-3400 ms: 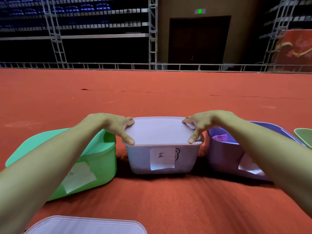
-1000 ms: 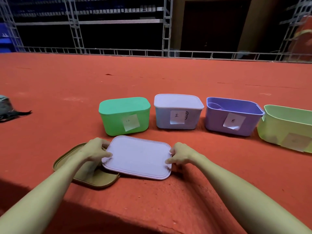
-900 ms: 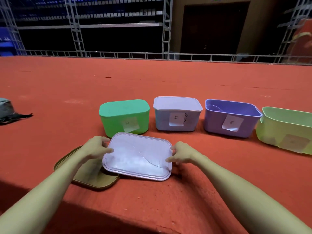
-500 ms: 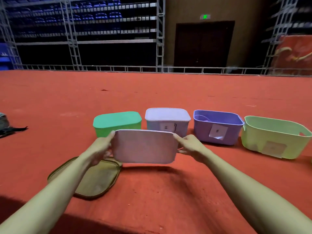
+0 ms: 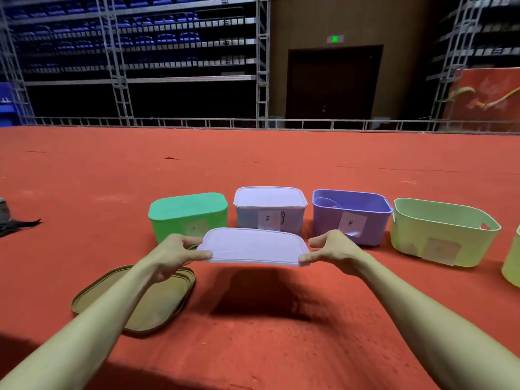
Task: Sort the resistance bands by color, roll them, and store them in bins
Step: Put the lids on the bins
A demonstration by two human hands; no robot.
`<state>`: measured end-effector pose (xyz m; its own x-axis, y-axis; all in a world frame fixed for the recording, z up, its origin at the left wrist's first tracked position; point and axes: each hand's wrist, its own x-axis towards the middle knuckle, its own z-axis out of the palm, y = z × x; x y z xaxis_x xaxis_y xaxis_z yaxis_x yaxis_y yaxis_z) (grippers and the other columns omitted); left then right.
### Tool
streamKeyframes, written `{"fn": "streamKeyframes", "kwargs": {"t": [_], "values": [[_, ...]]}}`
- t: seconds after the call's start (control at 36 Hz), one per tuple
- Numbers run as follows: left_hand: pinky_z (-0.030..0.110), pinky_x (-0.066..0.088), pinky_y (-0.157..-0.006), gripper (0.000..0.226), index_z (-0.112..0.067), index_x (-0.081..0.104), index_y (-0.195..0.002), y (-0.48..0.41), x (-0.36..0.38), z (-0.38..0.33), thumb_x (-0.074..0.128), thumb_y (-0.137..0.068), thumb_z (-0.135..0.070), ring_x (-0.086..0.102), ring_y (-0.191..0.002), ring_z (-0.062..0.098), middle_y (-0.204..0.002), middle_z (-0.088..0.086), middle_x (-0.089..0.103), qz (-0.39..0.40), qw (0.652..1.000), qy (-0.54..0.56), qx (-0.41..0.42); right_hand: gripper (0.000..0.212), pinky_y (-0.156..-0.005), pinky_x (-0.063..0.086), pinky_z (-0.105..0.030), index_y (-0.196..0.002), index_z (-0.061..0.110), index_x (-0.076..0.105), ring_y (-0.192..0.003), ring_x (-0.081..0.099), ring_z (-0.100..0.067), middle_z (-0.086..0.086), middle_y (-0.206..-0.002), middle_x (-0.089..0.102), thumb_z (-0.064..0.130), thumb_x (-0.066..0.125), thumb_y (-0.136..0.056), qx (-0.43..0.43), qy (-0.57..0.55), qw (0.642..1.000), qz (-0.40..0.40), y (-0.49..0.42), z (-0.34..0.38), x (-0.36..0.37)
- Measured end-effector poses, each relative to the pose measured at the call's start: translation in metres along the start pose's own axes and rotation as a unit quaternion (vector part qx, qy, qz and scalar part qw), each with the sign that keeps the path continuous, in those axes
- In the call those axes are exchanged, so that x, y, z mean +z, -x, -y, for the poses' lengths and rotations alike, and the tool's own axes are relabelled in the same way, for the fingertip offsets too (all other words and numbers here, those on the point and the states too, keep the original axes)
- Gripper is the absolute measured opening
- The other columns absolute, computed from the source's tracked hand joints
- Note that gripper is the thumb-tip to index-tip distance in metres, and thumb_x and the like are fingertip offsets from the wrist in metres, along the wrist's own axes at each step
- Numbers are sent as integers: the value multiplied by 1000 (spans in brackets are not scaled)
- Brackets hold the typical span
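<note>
Now the lid (image 5: 254,244), lifted off the floor (image 5: 253,347), is pinched at both ends by the left hand (image 5: 176,253) and right hand (image 5: 334,250), just left of the purple bin (image 5: 326,225), wherein a band (image 5: 328,203) is stored; capping is judged next.

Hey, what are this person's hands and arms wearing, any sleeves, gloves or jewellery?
Nothing shows. The left hand and right hand are bare: no gloves, rings or watch. The left forearm and right forearm are bare too, with no sleeve in view.
</note>
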<state>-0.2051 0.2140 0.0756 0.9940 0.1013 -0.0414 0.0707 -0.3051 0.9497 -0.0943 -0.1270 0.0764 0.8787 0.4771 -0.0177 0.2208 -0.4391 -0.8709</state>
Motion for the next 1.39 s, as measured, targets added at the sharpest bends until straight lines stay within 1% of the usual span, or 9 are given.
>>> {"fn": "streamKeyframes", "kwargs": {"t": [0.08,0.25,0.61,0.83,0.97,1.11,1.25,1.28,1.39], "values": [[6,45,-80,32,-27,71,-92,-3,4,0,76,-75,-1,65,-91,-7,-103,-12,72,11,999,-38,16,16,-63,39,-16,-69,22,77,-60,49,-1,14,-66,65,20,90,-60,10,10,999,33,3,0,-4],[6,47,-81,49,-14,66,-117,-5,16,0,77,-73,3,64,-103,0,-109,-8,71,42,998,-47,22,87,-81,46,-34,-99,-2,72,-78,51,-8,-13,-109,69,46,94,-32,20,4,999,38,2,-26,-10],[11,40,-93,56,-16,64,-120,-8,26,6,82,-69,-3,60,-104,-5,-104,-22,68,49,996,-69,-3,68,-80,48,-13,-114,16,69,-84,59,3,12,-103,67,9,93,-51,-3,-10,1000,30,21,-42,-12],[21,42,-104,72,-12,61,-126,-22,32,-9,89,-61,-23,62,-107,-3,-112,-14,69,60,995,-83,9,99,-100,23,-63,-108,-11,58,-102,55,-10,5,-97,53,42,98,-35,-25,-5,1000,4,28,-44,-36],[28,45,-104,59,-20,67,-121,-38,51,-34,86,-66,-29,64,-103,4,-109,-11,71,79,988,-130,40,64,-73,42,-16,-102,-5,67,-64,45,-1,18,-70,51,12,95,-47,-10,-3,1000,-20,35,-31,-73],[12,49,-77,24,-23,74,-99,-70,76,-59,80,-76,-18,62,-81,0,-98,-14,71,101,979,-156,81,95,-103,44,-44,-117,-5,60,-87,49,-8,-5,-122,60,32,98,-38,-23,8,999,-45,34,-26,-116],[35,44,-81,69,-25,66,-113,-117,99,-81,83,-56,-60,48,-77,8,-82,-11,53,84,964,-226,112,112,-104,41,-51,-119,2,61,-108,62,-13,-11,-126,57,49,95,-23,-9,27,996,-80,26,-36,-160],[33,36,-75,82,-4,37,-81,-128,104,-85,82,-52,-66,41,-77,10,-80,-6,43,82,959,-247,115,115,-105,41,-50,-121,1,61,-105,63,-12,-11,-126,58,47,96,-21,-9,22,996,-89,23,-40,-168],[28,39,-85,71,-25,57,-105,-160,129,-102,83,-51,-64,48,-93,10,-99,-8,46,76,949,-267,152,91,-104,44,-38,-121,-9,58,-112,60,-13,-13,-130,56,16,95,-41,15,11,993,-113,15,-41,-191]]}}
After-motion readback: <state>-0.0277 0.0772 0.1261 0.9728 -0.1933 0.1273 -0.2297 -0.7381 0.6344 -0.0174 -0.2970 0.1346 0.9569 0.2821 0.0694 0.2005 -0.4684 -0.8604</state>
